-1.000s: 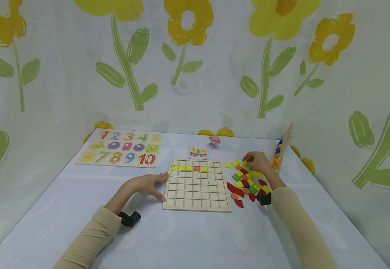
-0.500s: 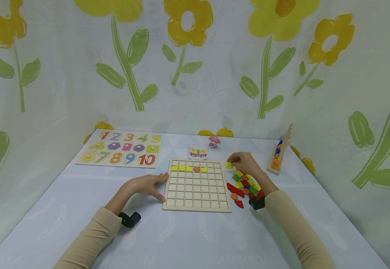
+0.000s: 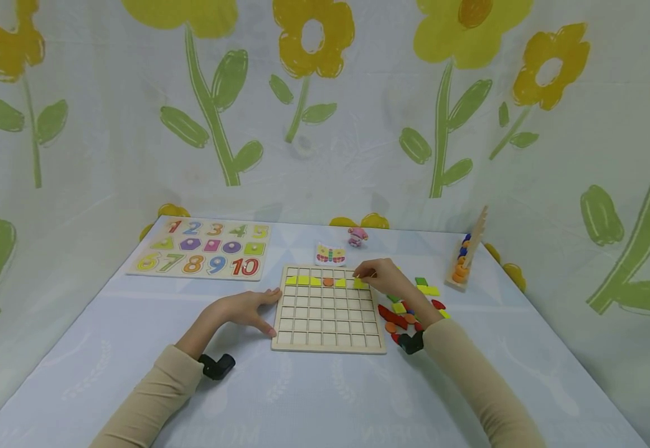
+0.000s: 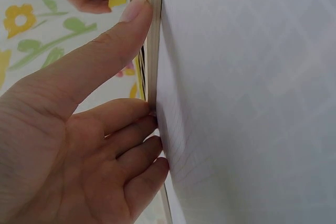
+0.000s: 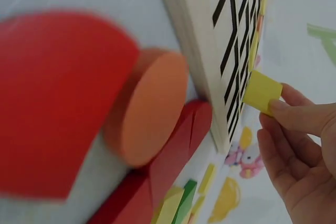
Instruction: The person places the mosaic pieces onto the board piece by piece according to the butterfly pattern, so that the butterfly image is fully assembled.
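A wooden grid board (image 3: 329, 350) lies flat on the table. Near its top, one row holds several yellow pieces (image 3: 303, 280) and an orange round piece (image 3: 328, 282). My left hand (image 3: 244, 307) rests against the board's left edge, thumb and fingers spread apart along it. Between thumb and fingertips, my right hand (image 3: 385, 278) pinches a yellow square tile (image 5: 262, 92) over the right end of that row. In the right wrist view the tile is tilted, close over the grid. Loose red pieces (image 3: 392, 317) and others lie right of the board, partly hidden by the right forearm.
A number puzzle board (image 3: 198, 264) lies at the back left. Behind the grid stand a butterfly pattern card (image 3: 330, 254) and a small pink figurine (image 3: 357, 236). A wooden bead stand (image 3: 465, 255) is at the back right, near the table's edge.
My right hand has moved left from the loose pieces to over the board, bringing a yellow square tile with it. The left hand stays at the board's left edge.
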`<state>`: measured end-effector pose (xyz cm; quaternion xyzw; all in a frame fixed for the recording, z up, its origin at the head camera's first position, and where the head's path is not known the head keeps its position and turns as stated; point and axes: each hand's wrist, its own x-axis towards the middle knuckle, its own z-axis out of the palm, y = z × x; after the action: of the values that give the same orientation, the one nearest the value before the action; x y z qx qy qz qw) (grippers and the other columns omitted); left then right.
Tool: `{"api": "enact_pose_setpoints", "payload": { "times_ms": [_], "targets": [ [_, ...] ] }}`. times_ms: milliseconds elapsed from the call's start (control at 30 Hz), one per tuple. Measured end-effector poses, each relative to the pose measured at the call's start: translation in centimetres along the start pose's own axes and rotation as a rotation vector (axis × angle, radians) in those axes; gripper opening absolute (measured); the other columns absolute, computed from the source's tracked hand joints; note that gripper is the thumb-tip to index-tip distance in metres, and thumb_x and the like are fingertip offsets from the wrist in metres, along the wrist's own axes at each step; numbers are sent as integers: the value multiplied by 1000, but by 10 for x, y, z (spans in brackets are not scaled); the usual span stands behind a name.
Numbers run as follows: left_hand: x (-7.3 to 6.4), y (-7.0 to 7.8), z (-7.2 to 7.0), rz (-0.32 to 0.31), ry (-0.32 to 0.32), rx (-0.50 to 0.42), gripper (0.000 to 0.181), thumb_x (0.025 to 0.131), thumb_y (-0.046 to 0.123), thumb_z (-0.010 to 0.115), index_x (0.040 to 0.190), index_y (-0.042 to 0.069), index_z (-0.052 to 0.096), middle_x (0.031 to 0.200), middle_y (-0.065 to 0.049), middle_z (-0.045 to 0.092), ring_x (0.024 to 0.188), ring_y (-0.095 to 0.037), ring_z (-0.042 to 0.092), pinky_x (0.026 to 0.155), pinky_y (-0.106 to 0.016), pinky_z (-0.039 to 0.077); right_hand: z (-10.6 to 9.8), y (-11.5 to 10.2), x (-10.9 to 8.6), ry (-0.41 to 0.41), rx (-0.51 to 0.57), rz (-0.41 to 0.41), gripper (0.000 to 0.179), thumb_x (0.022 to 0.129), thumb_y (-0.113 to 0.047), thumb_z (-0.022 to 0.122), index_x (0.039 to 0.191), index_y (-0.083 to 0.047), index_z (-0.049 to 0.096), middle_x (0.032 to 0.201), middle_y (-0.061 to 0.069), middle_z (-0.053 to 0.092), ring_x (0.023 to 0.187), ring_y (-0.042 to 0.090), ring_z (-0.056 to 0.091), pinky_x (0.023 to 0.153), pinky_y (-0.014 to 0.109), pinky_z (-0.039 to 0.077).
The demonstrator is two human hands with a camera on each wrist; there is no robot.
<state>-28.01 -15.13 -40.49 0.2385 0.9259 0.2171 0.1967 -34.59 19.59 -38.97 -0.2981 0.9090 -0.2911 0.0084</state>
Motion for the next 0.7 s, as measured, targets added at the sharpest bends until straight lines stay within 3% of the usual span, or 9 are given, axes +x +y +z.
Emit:
{"api": "enact_pose_setpoints", "payload": {
  "times_ms": [500,700],
  "targets": [
    [2,-2,2,-9,-2,0,100,73,43,82,150,5,31,157,-14,23,144,-30,19,115,-47,19,12,-5,17,-33,-73,89,16,89,0,66,103,-4,73,96,5,70,87,19,63,82,32,55],
    [2,-1,1,-12,-4,0,100,73,42,82,151,6,31,157,-13,22,144,-30,19,115,-48,19,15,-2,14,-29,-125,13,16,89,-1,66,104,-1,74,94,8,67,88,22,63,78,32,55]
  ]
}}
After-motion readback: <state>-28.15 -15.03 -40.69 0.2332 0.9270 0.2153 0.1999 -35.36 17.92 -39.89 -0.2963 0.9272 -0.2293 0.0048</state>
